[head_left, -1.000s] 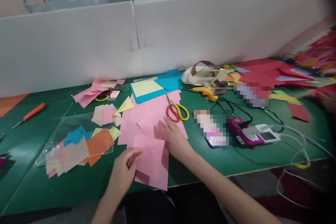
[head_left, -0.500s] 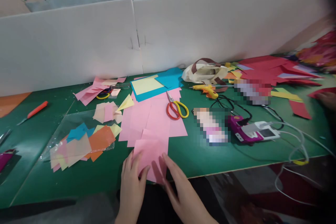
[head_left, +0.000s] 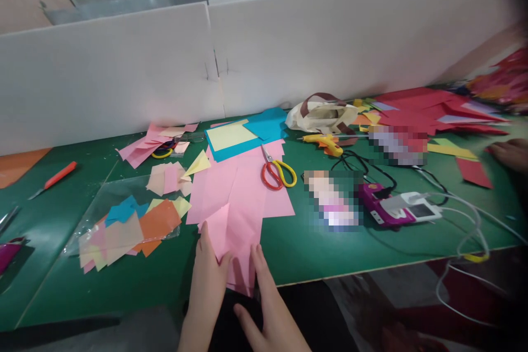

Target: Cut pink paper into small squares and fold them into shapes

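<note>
**Pink sheet point(head_left: 240, 272) between left hand point(head_left: 209, 278) and right hand point(head_left: 273, 316)**

The sheet is plain, matt pink paper, at the near edge of a green table point(head_left: 297, 256). Its surface is bent into creased planes, some paler where they catch the light, with a darker shaded strip toward the person. Beyond it lie larger sheets of the same pink, overlapping, with scissors point(head_left: 269, 160) on top, one handle red and one yellow. Blue paper point(head_left: 270, 122) and a cream sheet point(head_left: 231, 136) lie farther back.

The left hand is half curled at the sheet's left side, fingers along the edge and thumb toward the middle; whether it pinches the paper cannot be told. The right hand is open, its thumb spread well away from the fingers, and the fingertips are at the sheet's right edge; it grips nothing.

To the right, a purple box point(head_left: 381, 215) bears a round label too small to read. Beside it, a white device point(head_left: 414, 209) has a small dark screen. Pixelation hides any lettering on the long object point(head_left: 332, 201) nearer the scissors.
</note>
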Demonstrator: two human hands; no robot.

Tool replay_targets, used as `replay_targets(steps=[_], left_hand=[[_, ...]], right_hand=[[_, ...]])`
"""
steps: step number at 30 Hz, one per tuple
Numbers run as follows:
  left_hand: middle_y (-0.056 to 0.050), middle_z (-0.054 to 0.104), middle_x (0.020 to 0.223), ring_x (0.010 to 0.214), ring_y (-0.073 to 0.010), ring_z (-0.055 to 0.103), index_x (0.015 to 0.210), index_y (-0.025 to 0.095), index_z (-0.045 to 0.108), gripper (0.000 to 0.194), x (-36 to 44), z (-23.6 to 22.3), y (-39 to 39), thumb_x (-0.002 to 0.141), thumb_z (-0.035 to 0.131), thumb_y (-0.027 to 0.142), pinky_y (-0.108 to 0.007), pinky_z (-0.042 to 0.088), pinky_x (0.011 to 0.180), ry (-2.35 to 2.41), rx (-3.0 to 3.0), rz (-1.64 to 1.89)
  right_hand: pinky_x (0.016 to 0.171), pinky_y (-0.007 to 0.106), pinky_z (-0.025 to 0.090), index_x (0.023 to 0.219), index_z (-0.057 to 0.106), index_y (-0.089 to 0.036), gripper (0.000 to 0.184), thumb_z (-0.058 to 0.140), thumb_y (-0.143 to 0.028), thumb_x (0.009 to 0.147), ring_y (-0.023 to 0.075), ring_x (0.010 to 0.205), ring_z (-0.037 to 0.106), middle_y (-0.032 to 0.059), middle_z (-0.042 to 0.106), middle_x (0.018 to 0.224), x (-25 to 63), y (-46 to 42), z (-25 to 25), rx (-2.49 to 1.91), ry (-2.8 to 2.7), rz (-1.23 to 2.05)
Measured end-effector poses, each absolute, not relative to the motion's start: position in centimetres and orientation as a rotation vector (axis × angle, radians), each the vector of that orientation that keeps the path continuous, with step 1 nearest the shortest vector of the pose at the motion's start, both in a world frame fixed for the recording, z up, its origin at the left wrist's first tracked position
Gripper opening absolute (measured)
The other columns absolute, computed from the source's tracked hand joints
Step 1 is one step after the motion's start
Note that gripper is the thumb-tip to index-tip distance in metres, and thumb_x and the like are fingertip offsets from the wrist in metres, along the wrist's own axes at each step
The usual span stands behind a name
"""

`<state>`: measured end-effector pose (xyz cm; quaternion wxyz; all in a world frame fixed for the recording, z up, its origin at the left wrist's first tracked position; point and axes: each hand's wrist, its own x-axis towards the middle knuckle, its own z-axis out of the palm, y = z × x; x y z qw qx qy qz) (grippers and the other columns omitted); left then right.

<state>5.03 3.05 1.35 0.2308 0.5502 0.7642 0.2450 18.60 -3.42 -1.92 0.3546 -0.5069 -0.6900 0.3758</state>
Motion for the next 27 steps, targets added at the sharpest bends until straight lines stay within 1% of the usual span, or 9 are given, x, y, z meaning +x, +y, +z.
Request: replay_targets(steps=[3,6,8,11,15,17,20,24,27], left_hand=[[-0.022,0.053,0.127,0.115,-0.0331,0.054,0.139,0.012,0.026,0.071,4.8,1.8,3.2,0.074,0.056,0.015,-0.043,0.045,0.089,2.117,1.409,0.538],[-0.023,0.05,0.131,0.12,-0.0332,0.05,0.139,0.013,0.025,0.072,4.6,2.0,3.0,0.074,0.055,0.011,-0.043,0.043,0.091,2.082,1.427,0.511],[-0.021,0.049,0.131,0.12,-0.0324,0.049,0.141,0.015,0.023,0.075,4.5,1.9,2.8,0.073,0.054,0.009,-0.041,0.044,0.09,2.044,1.459,0.533],[-0.016,0.058,0.118,0.109,-0.0282,0.058,0.143,0.02,0.021,0.075,4.2,1.8,2.6,0.074,0.048,0.008,-0.038,0.047,0.085,1.999,1.478,0.55],[-0.008,0.061,0.097,0.089,-0.0203,0.062,0.144,0.02,0.017,0.072,3.6,1.6,2.7,0.077,0.041,0.009,-0.035,0.048,0.081,1.9,1.506,0.631],[-0.009,0.058,0.1,0.093,-0.0222,0.059,0.141,0.017,0.024,0.065,3.4,1.5,2.8,0.08,0.043,0.017,-0.039,0.047,0.084,1.952,1.547,0.672],[-0.015,0.054,0.11,0.106,-0.0302,0.053,0.129,0.012,0.044,0.051,3.7,1.4,2.9,0.081,0.049,0.03,-0.046,0.044,0.089,2.109,1.629,0.606],[-0.015,0.054,0.109,0.106,-0.0307,0.053,0.116,0.011,0.053,0.038,4.5,1.4,2.8,0.08,0.051,0.022,-0.044,0.045,0.088,2.164,1.698,0.506],[-0.014,0.053,0.108,0.102,-0.0278,0.056,0.113,0.011,0.053,0.037,4.8,1.6,2.9,0.077,0.054,0.016,-0.039,0.047,0.084,2.144,1.65,0.535]], right_hand=[[0.103,0.043,0.038,0.147,0.005,-0.028,0.075,0.046,-0.018,0.086,0.0246,0.134,0.03,0.0098,0.023,0.151,18.5,-3.1,-1.9,-1.239,-1.448,1.234],[0.098,0.039,0.044,0.146,0.012,-0.031,0.064,0.042,-0.023,0.09,0.0218,0.128,0.042,0.0092,0.034,0.147,18.8,-2.8,-2.1,-1.136,-1.179,1.409],[0.099,0.04,0.043,0.144,0.019,-0.032,0.061,0.044,-0.025,0.089,0.0216,0.13,0.039,0.0082,0.034,0.147,19.1,-2.8,-2.2,-1.137,-1.128,1.437],[0.102,0.04,0.039,0.143,0.024,-0.034,0.061,0.049,-0.023,0.088,0.0213,0.133,0.032,0.007,0.031,0.148,19.8,-3.3,-2.3,-1.117,-1.154,1.463],[0.098,0.041,0.043,0.143,0.02,-0.037,0.065,0.049,-0.021,0.087,0.022,0.128,0.043,0.0092,0.035,0.146,20.3,-4.3,-2.5,-1.044,-1.164,1.512],[0.097,0.041,0.044,0.144,0.021,-0.036,0.065,0.049,-0.022,0.087,0.0226,0.128,0.042,0.0105,0.037,0.145,20.5,-4.5,-2.6,-1.104,-1.179,1.495],[0.094,0.041,0.047,0.142,0.027,-0.033,0.063,0.052,-0.023,0.085,0.0236,0.128,0.042,0.0123,0.044,0.14,20.5,-4.4,-2.2,-1.162,-1.178,1.483],[0.093,0.039,0.048,0.133,0.042,-0.029,0.051,0.055,-0.028,0.083,0.0234,0.12,0.052,0.013,0.051,0.134,19.7,-3.7,-1.2,-1.12,-1.005,1.527],[0.093,0.035,0.048,0.129,0.045,-0.026,0.049,0.055,-0.03,0.082,0.0222,0.121,0.05,0.0121,0.053,0.13,18.8,-3.4,-0.6,-1.156,-0.83,1.502]])
